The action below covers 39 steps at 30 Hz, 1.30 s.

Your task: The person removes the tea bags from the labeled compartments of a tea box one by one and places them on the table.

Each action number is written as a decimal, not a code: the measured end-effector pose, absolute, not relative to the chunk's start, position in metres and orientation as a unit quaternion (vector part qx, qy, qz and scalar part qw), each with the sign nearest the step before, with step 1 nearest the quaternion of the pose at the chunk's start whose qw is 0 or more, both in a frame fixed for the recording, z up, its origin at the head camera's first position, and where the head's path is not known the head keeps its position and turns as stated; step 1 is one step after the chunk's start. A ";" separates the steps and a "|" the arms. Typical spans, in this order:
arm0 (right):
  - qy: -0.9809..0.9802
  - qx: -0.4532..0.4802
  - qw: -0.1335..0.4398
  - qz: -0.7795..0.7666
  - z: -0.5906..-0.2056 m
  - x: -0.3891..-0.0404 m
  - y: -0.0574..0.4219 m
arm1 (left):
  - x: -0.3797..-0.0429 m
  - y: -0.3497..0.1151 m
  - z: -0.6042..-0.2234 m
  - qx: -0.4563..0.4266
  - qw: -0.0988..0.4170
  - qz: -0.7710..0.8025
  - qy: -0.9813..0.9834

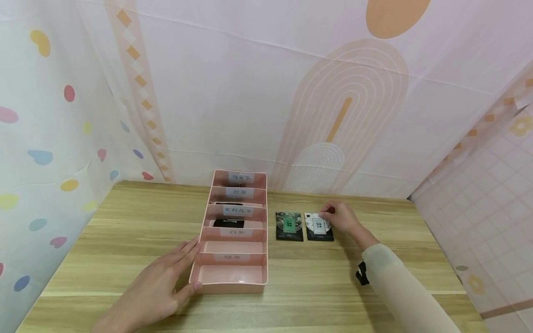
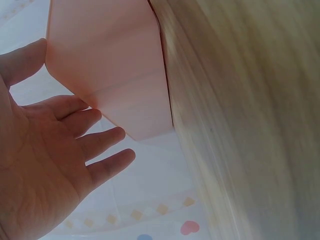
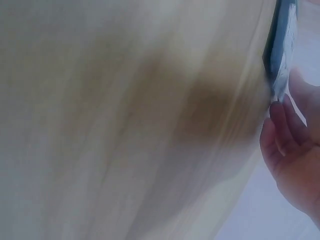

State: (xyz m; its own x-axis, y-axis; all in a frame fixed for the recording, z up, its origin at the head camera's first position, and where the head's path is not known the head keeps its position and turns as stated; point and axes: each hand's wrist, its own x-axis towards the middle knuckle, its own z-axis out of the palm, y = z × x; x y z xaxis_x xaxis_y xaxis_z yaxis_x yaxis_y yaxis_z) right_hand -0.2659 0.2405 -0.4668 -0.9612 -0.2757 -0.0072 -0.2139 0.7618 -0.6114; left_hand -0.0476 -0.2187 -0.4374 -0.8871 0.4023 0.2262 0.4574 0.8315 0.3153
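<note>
A pink compartment box (image 1: pixel 232 288) stands on the table, with paper labels on its dividers. My left hand (image 1: pixel 158 280) rests against its near left side, thumb at the front corner; in the left wrist view the fingers (image 2: pixel 102 142) are spread and fairly straight along the wall. To the right of the box lie two flat tea sachets side by side: a green-and-black tea sachet (image 1: pixel 289 233) and a white-and-black tea sachet (image 1: pixel 319 235). My right hand (image 1: pixel 342 217) pinches the white one at its upper right edge, thumb and fingertips meeting there in the right wrist view.
Dark sachets (image 1: pixel 228 224) lie in the far compartments of the box; the two nearest show bare pink bottoms. A wood-grain table (image 1: pixel 316 286) bears everything. Patterned cloth (image 1: pixel 233 92) hangs behind and at both sides. A black strap piece (image 1: pixel 362 274) shows beside my right sleeve.
</note>
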 end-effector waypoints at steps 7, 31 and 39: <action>0.933 -0.114 0.036 -0.341 -0.460 -0.261 0.245 | -0.048 -0.219 -0.436 -0.225 0.071 -0.183 -0.954; 0.913 -0.188 -0.032 -0.361 -0.422 -0.225 0.235 | -0.047 -0.219 -0.436 -0.225 0.078 -0.181 -0.954; 0.895 -0.231 -0.066 -0.376 -0.408 -0.210 0.215 | -0.046 -0.219 -0.438 -0.230 0.088 -0.178 -0.953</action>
State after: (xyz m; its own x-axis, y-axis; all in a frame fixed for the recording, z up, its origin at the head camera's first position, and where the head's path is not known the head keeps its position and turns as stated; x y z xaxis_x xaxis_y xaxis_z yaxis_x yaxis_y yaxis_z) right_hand -0.2105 0.2153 -0.4079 -0.8845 -0.3643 0.2915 -0.4632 0.6107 -0.6423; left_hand -0.0465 -0.2189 -0.4379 -0.8786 0.4070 0.2498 0.4698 0.8304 0.2994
